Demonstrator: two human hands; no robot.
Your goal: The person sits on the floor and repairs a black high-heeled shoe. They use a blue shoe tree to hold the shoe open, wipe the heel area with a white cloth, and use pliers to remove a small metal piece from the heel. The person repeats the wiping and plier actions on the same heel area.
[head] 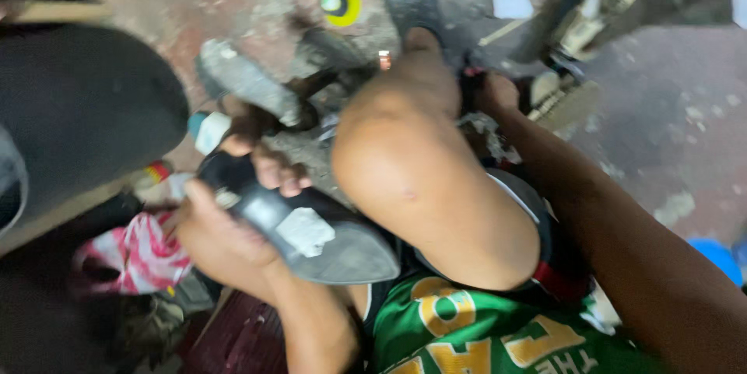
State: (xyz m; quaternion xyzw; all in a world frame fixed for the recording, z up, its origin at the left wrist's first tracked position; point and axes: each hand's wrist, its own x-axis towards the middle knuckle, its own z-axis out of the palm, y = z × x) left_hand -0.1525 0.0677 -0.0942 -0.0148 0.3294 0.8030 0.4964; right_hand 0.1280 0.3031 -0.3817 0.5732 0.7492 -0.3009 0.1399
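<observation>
Head view: left hand (226, 238) grips a black shoe (303, 230) sole-up beside the raised knee (405, 179), fingers (276, 173) curled over its edge. Right hand (498, 94) reaches low past the knee among blurred clutter; finger state unclear. Striped cloth (136, 253) lies just left.

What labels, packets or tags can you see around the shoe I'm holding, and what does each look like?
Patch: pale grey, irregular scrap stuck on the dark sole of the shoe held by the left hand.
Round sticker or lid: yellow ring with green centre, on the floor at top.
Plastic bag: red and white, crumpled, lower left.
Small container: white with teal end, beside the fingers; blurred.
</observation>
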